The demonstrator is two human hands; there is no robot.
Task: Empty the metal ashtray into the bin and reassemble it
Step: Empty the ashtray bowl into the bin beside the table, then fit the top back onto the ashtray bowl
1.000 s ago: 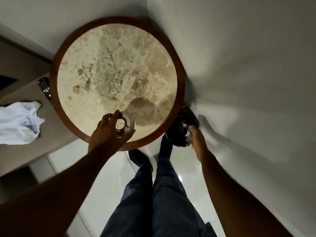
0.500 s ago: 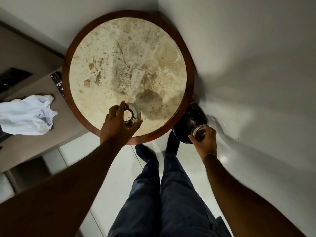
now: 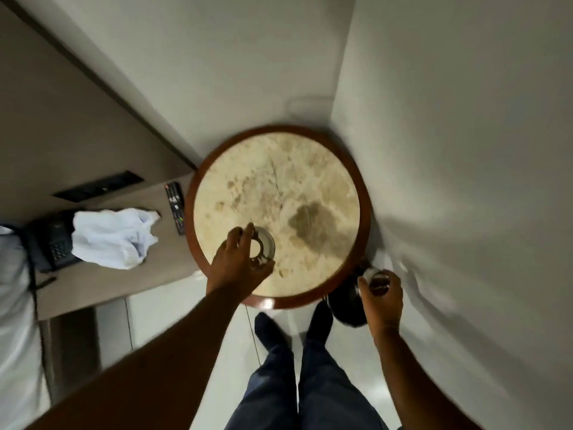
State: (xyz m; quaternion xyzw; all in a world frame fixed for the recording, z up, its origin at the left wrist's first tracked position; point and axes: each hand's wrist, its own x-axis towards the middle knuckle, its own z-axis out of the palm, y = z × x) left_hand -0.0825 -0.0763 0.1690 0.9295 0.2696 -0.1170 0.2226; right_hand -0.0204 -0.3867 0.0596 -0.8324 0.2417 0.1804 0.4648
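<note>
My left hand [image 3: 238, 265] grips the ashtray's metal lid [image 3: 263, 248], a shiny ring with a hole in its middle, just above the near left part of the round marble table [image 3: 325, 181]. My right hand [image 3: 383, 301] holds the ashtray's metal bowl [image 3: 376, 279], mouth up, with dark residue inside. The bowl is to the right of the table, over the black bin [image 3: 345, 308] that stands on the floor by the wall. The table rim and my hand hide most of the bin.
The table stands in a corner between two pale walls. A low desk [image 3: 102, 283] on the left carries a remote control [image 3: 175, 207], a crumpled white bag [image 3: 114, 237] and a black phone [image 3: 54, 243]. My legs and dark shoes stand on the glossy floor below the table.
My head has pulled back and up, so the table looks smaller. My right hand has turned the bowl upright and lifted it from the bin's mouth. My left hand keeps the lid over the table.
</note>
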